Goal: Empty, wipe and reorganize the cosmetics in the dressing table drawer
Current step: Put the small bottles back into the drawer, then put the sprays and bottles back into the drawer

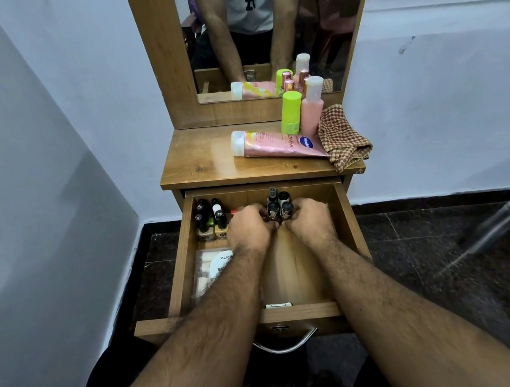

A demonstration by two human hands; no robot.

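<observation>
The wooden drawer [181, 260] of the dressing table stands pulled out. Both hands are inside it near the back. My left hand [249, 228] and my right hand [309, 221] curl around a cluster of small dark bottles [279, 207] from either side. Several nail polish bottles [210, 219] stand in the drawer's back left corner. A clear pouch with a white round compact [216, 267] lies along the left side, partly under my left forearm. The drawer floor between my forearms is bare wood.
On the tabletop [201, 159] lie a pink lotion tube [276, 145], a green bottle [291, 112], a pink bottle [312, 110] and a checkered cloth [343, 137]. A mirror [258, 25] rises behind. Blue walls flank the table; a metal chair leg [501, 224] stands at right.
</observation>
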